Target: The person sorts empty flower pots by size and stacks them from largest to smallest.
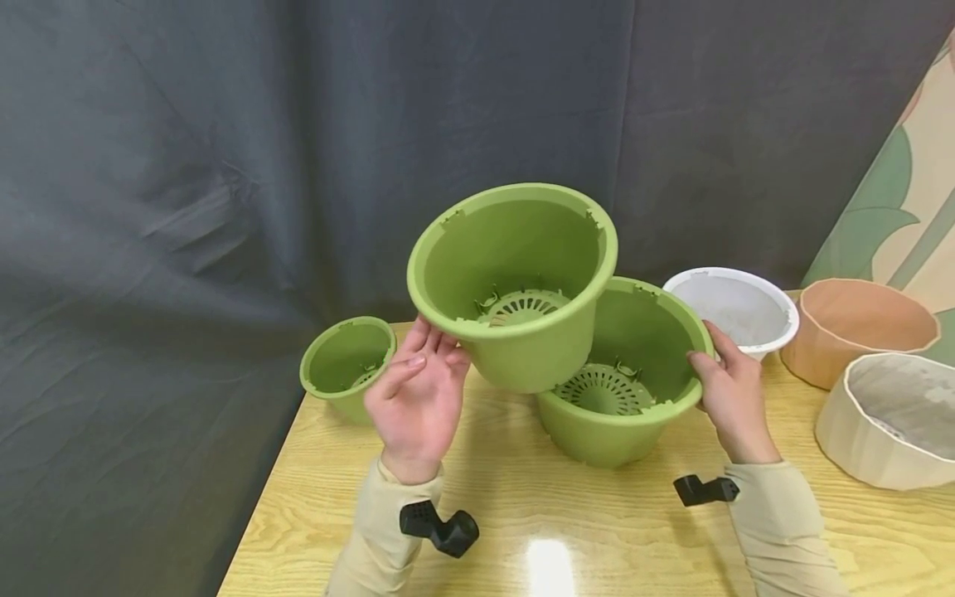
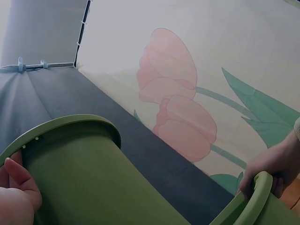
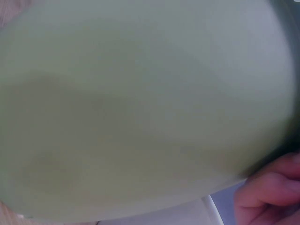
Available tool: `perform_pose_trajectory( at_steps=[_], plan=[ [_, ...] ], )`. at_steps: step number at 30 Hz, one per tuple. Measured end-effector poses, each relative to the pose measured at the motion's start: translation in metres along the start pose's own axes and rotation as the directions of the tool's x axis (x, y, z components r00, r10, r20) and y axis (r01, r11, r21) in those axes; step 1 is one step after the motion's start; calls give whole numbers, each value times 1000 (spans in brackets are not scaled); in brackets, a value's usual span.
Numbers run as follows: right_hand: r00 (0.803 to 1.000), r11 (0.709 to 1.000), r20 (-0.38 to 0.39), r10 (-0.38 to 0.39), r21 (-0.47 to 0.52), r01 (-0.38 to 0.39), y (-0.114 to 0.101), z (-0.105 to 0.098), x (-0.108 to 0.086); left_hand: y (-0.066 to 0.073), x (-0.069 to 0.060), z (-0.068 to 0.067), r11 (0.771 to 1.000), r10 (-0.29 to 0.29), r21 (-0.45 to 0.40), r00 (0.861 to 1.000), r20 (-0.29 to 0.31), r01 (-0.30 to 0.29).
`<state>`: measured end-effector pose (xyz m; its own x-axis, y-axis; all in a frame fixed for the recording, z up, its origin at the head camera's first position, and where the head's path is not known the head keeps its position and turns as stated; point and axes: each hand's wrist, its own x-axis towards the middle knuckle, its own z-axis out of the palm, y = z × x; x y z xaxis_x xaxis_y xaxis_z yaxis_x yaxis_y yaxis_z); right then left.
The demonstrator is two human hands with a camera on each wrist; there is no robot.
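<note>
Raised and tilted, a large green pot (image 1: 515, 348) shows its slotted bottom in the head view. My left hand (image 1: 420, 394), palm up, holds it at the left rim; its fingers are partly hidden there. In the left wrist view, bent fingers (image 2: 22, 179) are at that rim. My right hand (image 1: 734, 398) grips the right rim of a second large green pot (image 1: 612, 431), thumb inside. The raised pot overlaps the second one; whether they touch, I cannot tell. A green wall (image 3: 140, 103) fills most of the right wrist view.
A smaller green pot (image 1: 346, 356) stands at the table's left edge. To the right are a white pot (image 1: 734, 311), an orange-brown pot (image 1: 858, 319) and a cream pot (image 1: 873, 431). A dark curtain (image 1: 462, 99) hangs behind the wooden table (image 1: 477, 506).
</note>
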<state>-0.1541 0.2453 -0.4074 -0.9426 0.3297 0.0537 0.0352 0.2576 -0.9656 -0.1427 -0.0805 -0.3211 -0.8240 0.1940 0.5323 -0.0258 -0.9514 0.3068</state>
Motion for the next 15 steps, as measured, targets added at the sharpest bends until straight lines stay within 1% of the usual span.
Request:
perform_pose_trajectory(
  at_steps=[5, 10, 15],
  plan=[
    [1000, 1000, -11, 3, -6, -3, 0, 0, 0, -8, 3, 3, 1000, -25, -4, 1000, -16, 25],
    [1000, 1000, -19, 1, -11, -1, -1, 1, 0, -15, 6, 4, 999, -41, -1, 998, -49, 41],
    [1000, 1000, -21, -5, -7, 5, 0, 1, 1, -21, 9, 4, 998, -56, -13, 998, -39, 56]
  ],
)
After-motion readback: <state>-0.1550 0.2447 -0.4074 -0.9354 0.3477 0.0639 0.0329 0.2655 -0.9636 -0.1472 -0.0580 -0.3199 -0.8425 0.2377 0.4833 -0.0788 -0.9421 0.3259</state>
